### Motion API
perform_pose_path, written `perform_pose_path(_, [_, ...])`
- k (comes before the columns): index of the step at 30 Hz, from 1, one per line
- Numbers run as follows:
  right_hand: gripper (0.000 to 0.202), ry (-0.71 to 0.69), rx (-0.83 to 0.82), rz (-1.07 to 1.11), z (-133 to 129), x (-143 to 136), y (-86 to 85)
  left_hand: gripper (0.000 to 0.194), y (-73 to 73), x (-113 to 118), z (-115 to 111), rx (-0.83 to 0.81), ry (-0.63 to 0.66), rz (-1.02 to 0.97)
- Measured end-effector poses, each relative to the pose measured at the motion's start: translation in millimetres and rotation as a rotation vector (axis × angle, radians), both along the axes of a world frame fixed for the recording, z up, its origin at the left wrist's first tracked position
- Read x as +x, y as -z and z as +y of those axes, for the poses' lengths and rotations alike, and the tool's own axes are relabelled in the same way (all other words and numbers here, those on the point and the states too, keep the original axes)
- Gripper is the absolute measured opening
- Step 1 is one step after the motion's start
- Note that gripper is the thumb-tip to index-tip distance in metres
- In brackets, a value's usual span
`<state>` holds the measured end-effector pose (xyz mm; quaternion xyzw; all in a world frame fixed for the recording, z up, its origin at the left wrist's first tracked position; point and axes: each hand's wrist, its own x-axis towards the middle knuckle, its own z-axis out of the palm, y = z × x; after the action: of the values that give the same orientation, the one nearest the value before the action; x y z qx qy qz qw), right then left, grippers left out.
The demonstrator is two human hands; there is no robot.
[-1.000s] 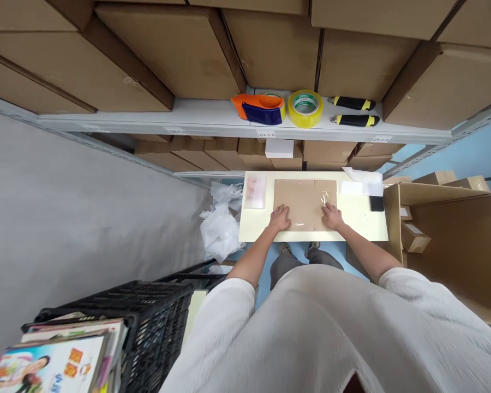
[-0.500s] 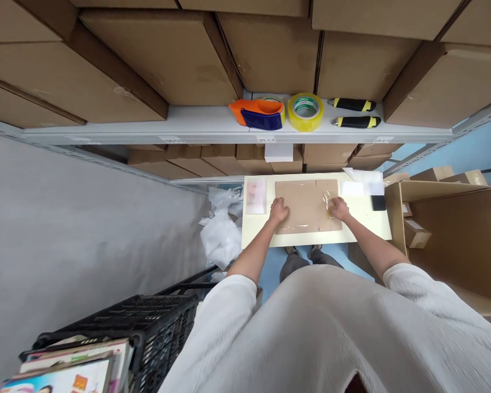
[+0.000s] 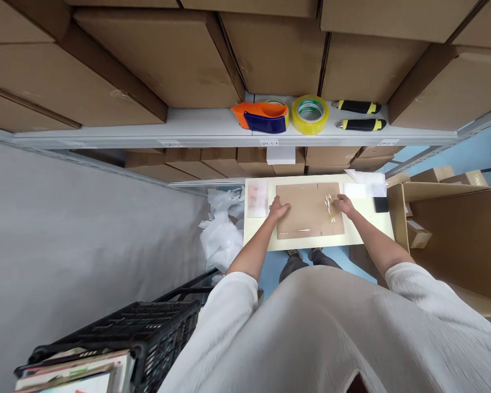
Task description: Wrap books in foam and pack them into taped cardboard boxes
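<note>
A flat cardboard piece (image 3: 303,215) lies on the cream tabletop (image 3: 256,232) in front of me. Shiny clear tape (image 3: 330,207) is stuck near its right end, and another strip shines along its near edge. My left hand (image 3: 279,208) grips the left edge, its thumb on top and its fingers at the side. At the opposite edge, my right hand (image 3: 344,204) is closed, with the fingertips on the cardboard beside the tape.
White papers (image 3: 364,185) and a black flat object (image 3: 381,204) lie at the table's right. The shelf holds an orange tape dispenser (image 3: 262,116), a tape roll (image 3: 310,114) and two cutters (image 3: 362,125). An open carton (image 3: 458,240) stands right, a black crate (image 3: 163,327) lower left.
My right hand has moved right, off the taped area to the cardboard's right edge, uncovering the tape. My left hand stays at the left edge.
</note>
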<state>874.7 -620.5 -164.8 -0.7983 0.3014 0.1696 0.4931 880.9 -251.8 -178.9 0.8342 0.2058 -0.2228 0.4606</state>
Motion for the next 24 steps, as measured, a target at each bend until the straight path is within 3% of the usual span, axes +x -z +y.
perform_pose_path(5, [0.055,0.074,0.013,0.016,-5.9,0.9,-16.1,0.077,-7.4,6.5,8.3,0.082,-0.110,-0.004])
perform_pose_path(9, [0.053,0.086,0.061,-0.036,-3.1,3.5,-30.5,0.060,-20.0,13.3,16.2,-0.030,-0.132,-0.059])
perform_pose_path(15, [0.051,0.072,0.091,-0.178,-0.9,15.5,-47.9,0.046,-51.1,19.8,18.0,-0.200,-0.168,-0.161])
perform_pose_path(19, [0.068,0.040,0.113,-0.288,-6.3,20.5,-58.3,0.036,-76.2,17.6,18.0,-0.280,-0.209,-0.255])
perform_pose_path(24, [0.079,0.031,0.135,-0.375,-6.6,18.6,-75.7,0.051,-101.0,7.7,21.7,-0.300,-0.185,-0.350])
